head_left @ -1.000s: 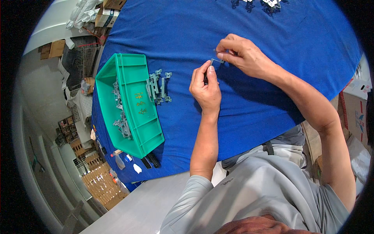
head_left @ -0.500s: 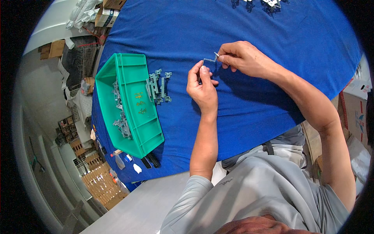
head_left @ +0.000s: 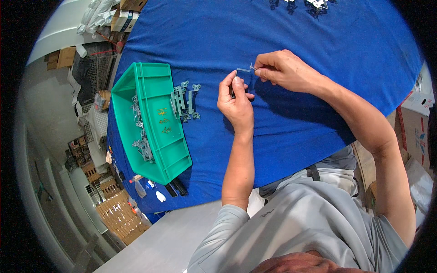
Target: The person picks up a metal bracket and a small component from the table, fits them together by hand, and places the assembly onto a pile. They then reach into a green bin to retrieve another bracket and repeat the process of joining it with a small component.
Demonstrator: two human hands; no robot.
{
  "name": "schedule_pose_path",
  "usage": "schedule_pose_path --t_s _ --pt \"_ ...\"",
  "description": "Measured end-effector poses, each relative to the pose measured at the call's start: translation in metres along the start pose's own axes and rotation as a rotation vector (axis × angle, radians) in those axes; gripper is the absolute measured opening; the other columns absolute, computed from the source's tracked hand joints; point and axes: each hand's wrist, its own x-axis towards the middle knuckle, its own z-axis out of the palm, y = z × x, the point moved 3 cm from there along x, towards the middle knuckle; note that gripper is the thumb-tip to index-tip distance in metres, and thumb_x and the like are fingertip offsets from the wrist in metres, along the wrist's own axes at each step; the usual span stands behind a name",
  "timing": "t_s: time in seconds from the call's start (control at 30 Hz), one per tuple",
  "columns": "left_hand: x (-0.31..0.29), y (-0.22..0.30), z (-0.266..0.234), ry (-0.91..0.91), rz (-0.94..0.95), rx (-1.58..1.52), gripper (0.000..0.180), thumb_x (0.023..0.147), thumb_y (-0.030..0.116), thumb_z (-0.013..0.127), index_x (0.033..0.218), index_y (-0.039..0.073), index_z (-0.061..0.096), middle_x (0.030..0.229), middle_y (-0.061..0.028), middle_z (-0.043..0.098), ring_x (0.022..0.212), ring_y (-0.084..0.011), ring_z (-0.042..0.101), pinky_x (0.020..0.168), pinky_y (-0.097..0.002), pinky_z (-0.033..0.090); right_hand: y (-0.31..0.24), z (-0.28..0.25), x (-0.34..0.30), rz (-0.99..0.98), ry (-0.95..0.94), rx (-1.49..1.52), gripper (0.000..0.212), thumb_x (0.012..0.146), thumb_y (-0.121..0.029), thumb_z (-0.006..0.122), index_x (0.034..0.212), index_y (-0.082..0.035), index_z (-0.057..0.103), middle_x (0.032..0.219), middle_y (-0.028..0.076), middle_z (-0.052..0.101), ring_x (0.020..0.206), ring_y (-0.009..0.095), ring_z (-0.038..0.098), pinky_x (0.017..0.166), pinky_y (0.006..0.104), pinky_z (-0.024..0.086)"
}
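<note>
A thin, bent metal bracket (head_left: 243, 70) is held above the blue cloth, between my two hands. My left hand (head_left: 236, 100) is closed on its near end, thumb against fingers. At the bracket's far end, my right hand (head_left: 282, 70) pinches a small piece whose kind is too small to make out. To the left, several similar metal brackets (head_left: 190, 101) lie on the cloth beside a green plastic bin (head_left: 175, 154). More metal brackets (head_left: 144, 148) lie inside the bin, and small brass-coloured pieces (head_left: 164, 121) rest on its inner side.
The blue cloth (head_left: 205, 41) covers the table. More metal parts (head_left: 316, 3) lie at its far edge. Dark strips (head_left: 177, 187) and a white scrap (head_left: 160, 196) sit near the bin. Cardboard boxes (head_left: 416, 123) stand on the floor at right.
My right fingers have turned slightly, and the small piece at the bracket's end has tilted with them. My left hand has shifted barely, still holding the bracket.
</note>
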Motion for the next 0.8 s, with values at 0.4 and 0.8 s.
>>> schedule_pose_path --t_s 0.4,0.8 --pt "-0.001 0.004 0.002 -0.043 0.088 0.153 0.022 0.098 0.015 0.061 0.112 -0.002 0.066 0.086 -0.0060 0.065 0.067 -0.0064 0.058 0.050 -0.0199 0.050 0.008 0.000 0.001 -0.040 0.185 0.055 0.020 0.087 -0.017 0.068 0.090 0.002 0.061 0.076 0.018 0.066 0.071 0.032 0.067 0.063 0.0430 0.050" --pt "0.001 0.018 0.007 -0.075 0.434 0.385 0.015 0.092 0.006 0.062 0.101 -0.002 0.070 0.088 -0.0109 0.068 0.071 -0.0172 0.064 0.065 -0.0300 0.051 0.003 -0.002 0.002 -0.236 0.211 -0.207 0.016 0.094 -0.016 0.060 0.099 -0.002 0.058 0.090 0.017 0.060 0.084 0.034 0.059 0.074 0.0389 0.047"
